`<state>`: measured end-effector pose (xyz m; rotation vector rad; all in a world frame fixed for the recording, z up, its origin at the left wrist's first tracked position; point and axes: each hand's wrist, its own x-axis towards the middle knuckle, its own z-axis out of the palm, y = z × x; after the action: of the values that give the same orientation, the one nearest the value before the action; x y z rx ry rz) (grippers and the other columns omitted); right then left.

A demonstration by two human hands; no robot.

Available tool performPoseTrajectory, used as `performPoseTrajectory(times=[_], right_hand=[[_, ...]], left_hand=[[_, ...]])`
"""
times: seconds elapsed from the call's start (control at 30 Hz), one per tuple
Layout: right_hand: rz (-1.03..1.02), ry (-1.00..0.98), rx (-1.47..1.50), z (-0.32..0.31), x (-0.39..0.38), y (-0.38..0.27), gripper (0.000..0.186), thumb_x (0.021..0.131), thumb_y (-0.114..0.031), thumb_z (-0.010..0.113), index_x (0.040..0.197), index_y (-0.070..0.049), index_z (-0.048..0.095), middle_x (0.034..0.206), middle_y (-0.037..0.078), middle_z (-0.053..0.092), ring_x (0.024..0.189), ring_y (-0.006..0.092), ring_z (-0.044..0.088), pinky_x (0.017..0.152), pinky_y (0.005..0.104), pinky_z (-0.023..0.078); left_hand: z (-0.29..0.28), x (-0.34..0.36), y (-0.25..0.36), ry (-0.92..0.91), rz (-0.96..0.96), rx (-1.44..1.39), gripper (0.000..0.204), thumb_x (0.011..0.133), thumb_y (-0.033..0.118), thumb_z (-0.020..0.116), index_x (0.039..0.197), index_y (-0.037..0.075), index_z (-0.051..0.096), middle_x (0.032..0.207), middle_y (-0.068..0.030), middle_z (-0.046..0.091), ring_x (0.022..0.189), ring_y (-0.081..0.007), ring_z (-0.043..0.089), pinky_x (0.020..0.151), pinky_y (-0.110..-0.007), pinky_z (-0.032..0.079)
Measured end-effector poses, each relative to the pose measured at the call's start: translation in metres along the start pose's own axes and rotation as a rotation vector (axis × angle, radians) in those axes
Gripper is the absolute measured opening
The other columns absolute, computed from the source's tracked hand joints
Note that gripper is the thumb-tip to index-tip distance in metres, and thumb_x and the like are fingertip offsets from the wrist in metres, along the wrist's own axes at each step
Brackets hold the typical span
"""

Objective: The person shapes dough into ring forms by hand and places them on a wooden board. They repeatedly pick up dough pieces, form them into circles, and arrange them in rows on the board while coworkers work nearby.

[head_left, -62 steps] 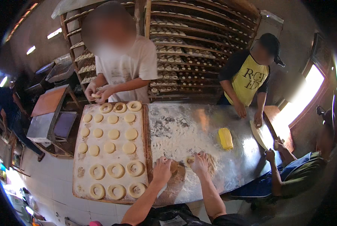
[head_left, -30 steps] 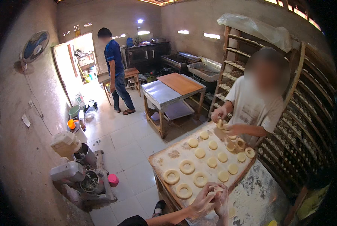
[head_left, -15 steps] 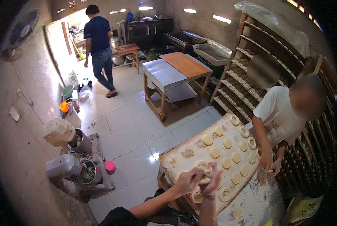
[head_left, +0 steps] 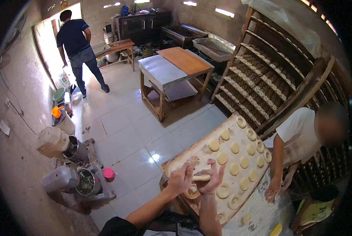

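Observation:
A pale piece of dough (head_left: 201,178), seen edge-on, is held between my two hands above a floured board (head_left: 172,168). At its left end my left hand (head_left: 180,180) is closed, fingers curled in and thumb up. On the other side, my right hand (head_left: 210,177) grips the dough low against the palm, its fingertips pointing up. Beneath and beside my hands, the board carries several flat dough discs (head_left: 234,169) and several dough rings (head_left: 223,190). One ring (head_left: 191,192) lies partly hidden just under my hands.
A co-worker (head_left: 292,135) bends over the floured table (head_left: 258,208) at right. Tall racks (head_left: 258,70) of dough rings stand behind. Mixers (head_left: 60,179) and a pink container (head_left: 109,174) are on the left floor. A metal-topped table (head_left: 154,70) stands ahead; another person (head_left: 75,47) is near the doorway.
My hands have shifted slightly left and up with the dough between them. The person in the background has walked closer to the doorway. The co-worker has bent lower. The whole view has turned slightly.

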<state>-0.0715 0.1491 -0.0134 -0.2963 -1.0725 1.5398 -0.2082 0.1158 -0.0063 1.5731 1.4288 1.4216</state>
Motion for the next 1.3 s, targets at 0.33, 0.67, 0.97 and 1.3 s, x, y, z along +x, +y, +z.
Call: performPoseTrajectory(times=[0.33, 0.67, 0.97, 1.3], right_hand=[[0.589, 0.277, -0.863, 0.019, 0.04, 0.015, 0.073, 0.101, -0.061, 0.039, 0.143, -0.001, 0.033, 0.125, 0.029, 0.052, 0.109, 0.0405, 0.061, 0.089, 0.0482, 0.05], [0.57, -0.119, -1.884, 0.02, 0.025, 0.03, 0.083, 0.08, -0.042, 0.073, 0.148, -0.013, 0.035, 0.128, 0.017, 0.051, 0.118, 0.036, 0.049, 0.096, 0.0545, 0.04], [0.423, 0.092, -1.814, 0.015, -0.02, -0.015, 0.072, 0.086, -0.043, 0.068, 0.145, -0.012, 0.04, 0.126, 0.019, 0.055, 0.115, 0.0367, 0.053, 0.094, 0.052, 0.042], [0.94, 1.145, -1.799, -0.126, -0.315, -0.207, 0.042, 0.089, -0.031, 0.068, 0.124, -0.01, 0.058, 0.112, 0.019, 0.064, 0.109, 0.038, 0.059, 0.092, 0.0493, 0.047]], left_hand=[[-0.015, 0.038, -0.021, -0.049, -0.219, 0.413, 0.046, 0.101, 0.038, 0.05, 0.128, 0.001, 0.05, 0.103, -0.0281, 0.062, 0.097, -0.0446, 0.064, 0.083, -0.058, 0.047], [-0.051, 0.021, -0.033, -0.39, -0.291, 0.82, 0.078, 0.08, 0.036, 0.074, 0.145, 0.009, 0.04, 0.125, -0.0228, 0.051, 0.116, -0.0399, 0.051, 0.094, -0.057, 0.039], [-0.043, 0.021, -0.027, -0.409, -0.341, 0.875, 0.086, 0.077, 0.036, 0.078, 0.149, 0.013, 0.036, 0.136, -0.0231, 0.048, 0.124, -0.0391, 0.048, 0.097, -0.061, 0.038], [0.085, -0.059, 0.05, -0.172, -0.004, 0.246, 0.026, 0.086, 0.005, 0.062, 0.112, 0.002, 0.063, 0.101, -0.0174, 0.067, 0.092, -0.034, 0.064, 0.082, -0.042, 0.049]])
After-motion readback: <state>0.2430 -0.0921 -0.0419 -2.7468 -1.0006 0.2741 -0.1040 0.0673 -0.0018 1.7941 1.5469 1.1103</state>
